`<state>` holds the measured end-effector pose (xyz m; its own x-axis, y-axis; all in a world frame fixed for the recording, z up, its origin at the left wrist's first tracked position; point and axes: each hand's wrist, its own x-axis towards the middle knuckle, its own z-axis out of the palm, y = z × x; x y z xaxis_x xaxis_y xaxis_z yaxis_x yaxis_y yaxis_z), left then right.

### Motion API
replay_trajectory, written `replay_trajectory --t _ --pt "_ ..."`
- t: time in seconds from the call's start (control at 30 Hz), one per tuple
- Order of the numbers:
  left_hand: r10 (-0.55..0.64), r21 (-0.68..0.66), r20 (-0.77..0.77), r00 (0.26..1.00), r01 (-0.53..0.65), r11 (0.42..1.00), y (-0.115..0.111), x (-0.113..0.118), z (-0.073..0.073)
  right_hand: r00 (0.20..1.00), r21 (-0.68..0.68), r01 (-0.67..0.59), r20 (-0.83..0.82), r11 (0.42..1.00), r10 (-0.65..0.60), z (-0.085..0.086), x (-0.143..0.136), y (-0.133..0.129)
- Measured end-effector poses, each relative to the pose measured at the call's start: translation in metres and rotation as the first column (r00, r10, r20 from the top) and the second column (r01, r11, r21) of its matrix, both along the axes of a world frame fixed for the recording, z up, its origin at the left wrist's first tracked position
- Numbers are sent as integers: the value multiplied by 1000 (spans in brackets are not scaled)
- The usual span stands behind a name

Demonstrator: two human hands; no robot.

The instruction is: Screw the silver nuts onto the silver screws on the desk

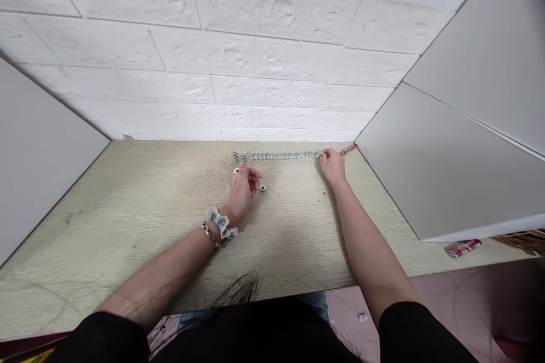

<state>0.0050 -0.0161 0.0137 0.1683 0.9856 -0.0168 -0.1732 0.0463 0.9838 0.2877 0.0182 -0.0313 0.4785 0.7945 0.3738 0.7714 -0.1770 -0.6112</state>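
My right hand (332,165) is at the right end of a long row of small silver metal fittings (285,156), standing close together near the wall. Its thumb and forefinger pinch the fitting (318,155) at that end. My left hand (242,187) rests by the row's left end, fingers loosely apart with nothing visible between them. Just beyond it stand two separate threaded metal fittings (239,156). A small round piece with a dark centre (236,170) shows beside the left thumb; whether they touch, I cannot tell. Another hollow fitting (263,188) lies right of the left fingers.
The pale wooden tabletop (289,238) meets a white brick-pattern wall (230,57) at the back. Grey-white panels (409,153) enclose both sides. A red stick-like object (349,149) lies in the back right corner. A red-and-silver cylinder (464,248) lies at the right front.
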Motion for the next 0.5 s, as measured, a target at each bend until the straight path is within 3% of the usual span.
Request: replay_trajectory --t 0.5 --pt "-19 -6 -39 999 19 1000 2 1 -4 1000 -66 18 7 998 -18 0 -2 2"
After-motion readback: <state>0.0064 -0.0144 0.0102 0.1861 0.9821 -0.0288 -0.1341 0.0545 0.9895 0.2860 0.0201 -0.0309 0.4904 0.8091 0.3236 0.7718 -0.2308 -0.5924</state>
